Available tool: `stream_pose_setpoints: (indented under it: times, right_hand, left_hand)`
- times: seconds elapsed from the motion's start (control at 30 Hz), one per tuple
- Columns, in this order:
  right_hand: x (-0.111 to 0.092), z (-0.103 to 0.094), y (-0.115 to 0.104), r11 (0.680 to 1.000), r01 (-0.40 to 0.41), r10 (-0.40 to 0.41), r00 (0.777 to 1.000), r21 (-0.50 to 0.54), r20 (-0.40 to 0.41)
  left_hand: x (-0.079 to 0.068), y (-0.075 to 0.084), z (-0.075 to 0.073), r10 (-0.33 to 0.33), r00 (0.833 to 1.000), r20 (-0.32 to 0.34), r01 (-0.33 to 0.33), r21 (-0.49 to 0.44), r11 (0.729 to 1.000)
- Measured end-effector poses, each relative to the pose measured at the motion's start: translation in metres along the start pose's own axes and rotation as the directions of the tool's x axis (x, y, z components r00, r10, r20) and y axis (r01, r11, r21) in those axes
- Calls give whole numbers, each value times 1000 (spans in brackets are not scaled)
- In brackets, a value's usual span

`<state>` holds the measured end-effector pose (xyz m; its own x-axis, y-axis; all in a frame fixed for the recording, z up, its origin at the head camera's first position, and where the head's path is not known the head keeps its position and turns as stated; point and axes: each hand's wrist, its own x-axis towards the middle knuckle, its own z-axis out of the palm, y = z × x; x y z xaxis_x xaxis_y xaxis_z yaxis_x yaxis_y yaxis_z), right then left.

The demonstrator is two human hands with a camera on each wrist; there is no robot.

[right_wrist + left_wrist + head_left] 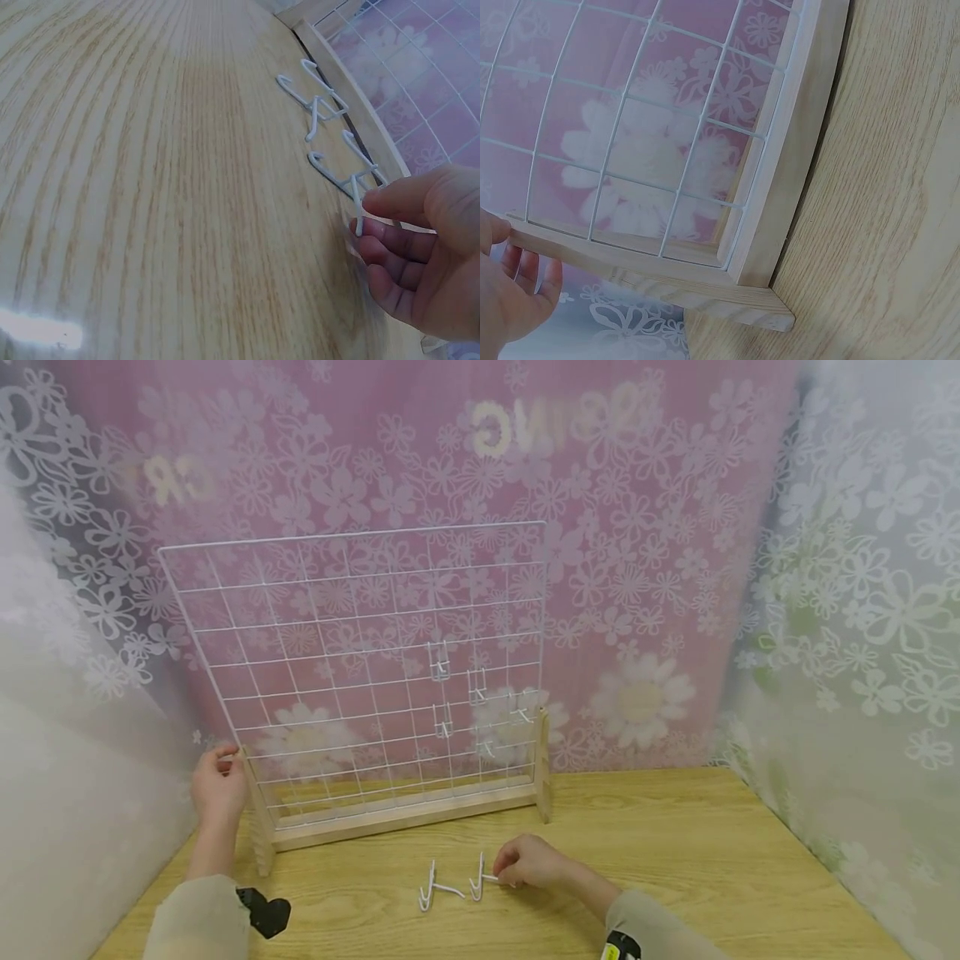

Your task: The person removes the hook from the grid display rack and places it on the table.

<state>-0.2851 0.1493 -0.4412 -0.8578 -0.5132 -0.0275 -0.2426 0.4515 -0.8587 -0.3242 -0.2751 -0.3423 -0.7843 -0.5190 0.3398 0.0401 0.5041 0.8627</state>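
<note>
A white wire grid rack (345, 685) stands upright in a wooden base (405, 823). At the top of the base's left wooden upright (630, 266), my left hand (220, 785) grips the edge, thumb on one side and fingers on the other. My right hand (534, 862) is low over the table, pinching the prong of a white wire hook (357, 191) between thumb and fingers. Beside it lies a second white hook (315, 101), untouched. Several similar hooks (444, 727) hang on the right part of the grid.
The wood-grain table (652, 860) extends in front and to the right of the rack. Behind it hangs a pink flowered curtain (637, 568), with pale flowered sheeting (862, 693) along the right side. The right foot (545, 768) of the base stands on the table.
</note>
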Motion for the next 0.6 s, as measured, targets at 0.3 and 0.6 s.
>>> stream_pose_setpoints:
  times: [0.3,0.6]
  right_hand:
    - [0,-17,-7,992,40,-42,999,-119,-8]
    - [3,-43,-22,993,70,-76,996,-99,-54]
  left_hand:
    - [0,0,0,4,1000,-3,-4,-3,1000]
    - [1,-2,1,8,1000,-27,-8,6,1000]
